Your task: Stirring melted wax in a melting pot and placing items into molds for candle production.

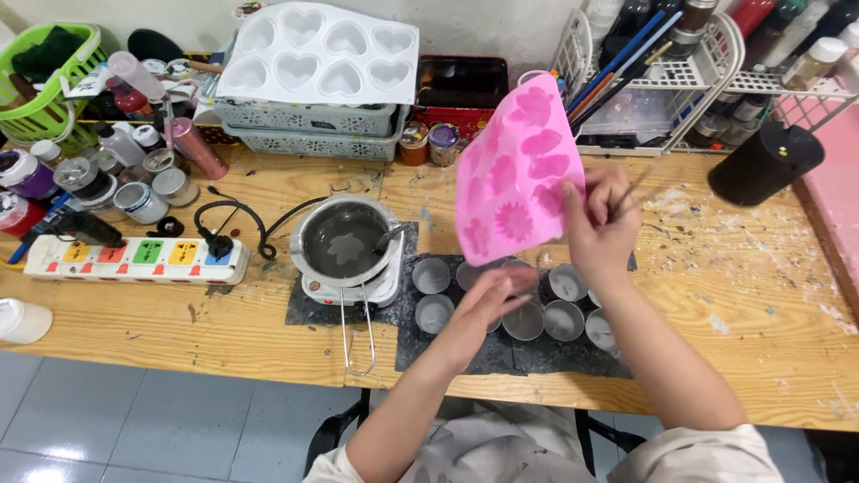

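A pink silicone mould (517, 170) with flower and leaf cavities is held upright above the table. My left hand (495, 293) supports its lower edge from beneath. My right hand (601, 219) grips its right side and also holds a thin dark stick (632, 190) between the fingers. Below the mould, several small metal cups (432, 275) stand on a dark mat (537, 353).
A metal melting pot (345, 243) with a wire handle sits on a small hot plate, plugged into a power strip (134, 259) with coloured switches. A white heart mould (320, 52) lies on baskets at the back. Jars, a green basket (45, 98), a wire rack (707, 63) and a black cylinder (765, 163) line the back.
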